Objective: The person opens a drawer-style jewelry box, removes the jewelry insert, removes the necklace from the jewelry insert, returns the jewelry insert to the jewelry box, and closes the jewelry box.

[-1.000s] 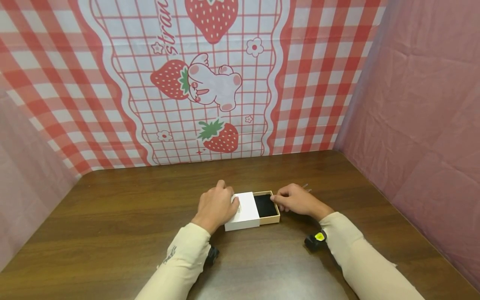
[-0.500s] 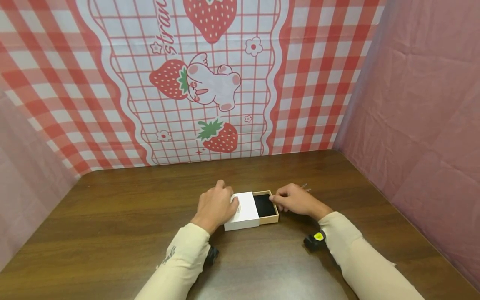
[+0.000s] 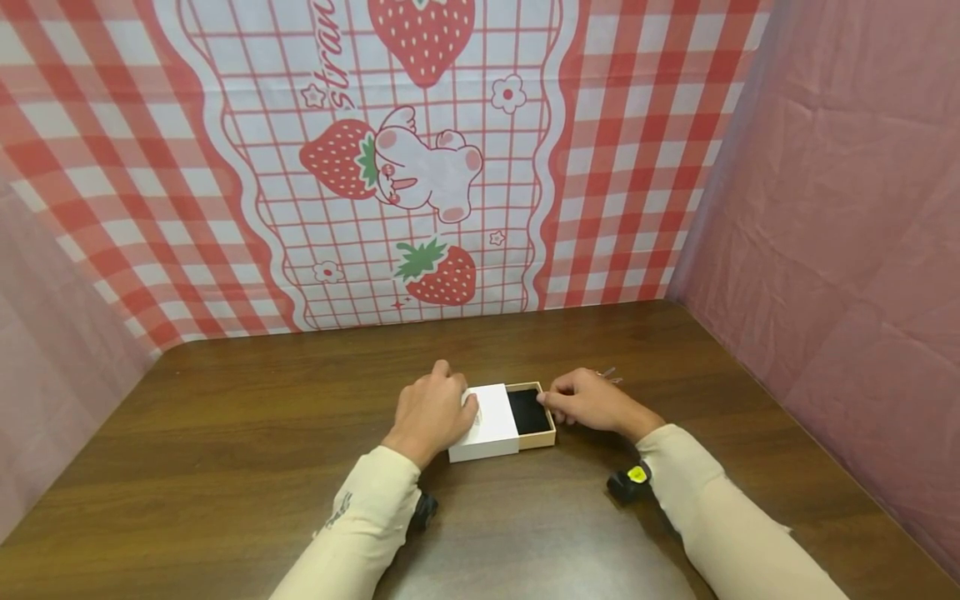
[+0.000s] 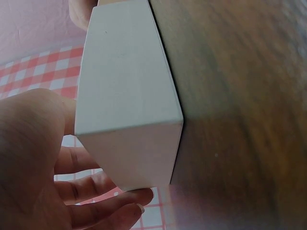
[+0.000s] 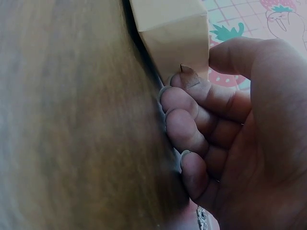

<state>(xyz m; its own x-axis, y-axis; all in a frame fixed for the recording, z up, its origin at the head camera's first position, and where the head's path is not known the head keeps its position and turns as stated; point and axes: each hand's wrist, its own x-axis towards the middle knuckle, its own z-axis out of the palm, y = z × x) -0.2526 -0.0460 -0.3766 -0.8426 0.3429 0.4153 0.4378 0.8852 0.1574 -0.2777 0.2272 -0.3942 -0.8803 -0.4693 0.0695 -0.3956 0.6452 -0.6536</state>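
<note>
A white slide-out box sleeve [image 3: 497, 427] lies flat on the table, with a tan drawer [image 3: 538, 439] partly out of its right end. Black lining [image 3: 528, 412] covers the drawer's inside. My left hand [image 3: 431, 412] grips the sleeve's left part, thumb on top; in the left wrist view its fingers curl by the end of the white sleeve [image 4: 127, 72]. My right hand [image 3: 596, 402] pinches the drawer's right end wall between thumb and index finger. In the right wrist view the other fingers are curled below the drawer's corner [image 5: 176, 45]. The sleeve hides the drawer's left part.
Some thin, shiny items [image 3: 611, 375] lie behind my right hand, mostly hidden by it. The brown wooden table [image 3: 225, 442] runs back to a red checked strawberry cloth [image 3: 615, 167]. Pink cloth [image 3: 847, 208] hangs along the right side.
The drawer has slid slightly left into the sleeve, and my right hand has shifted left with it. My left hand and the sleeve have stayed in place.
</note>
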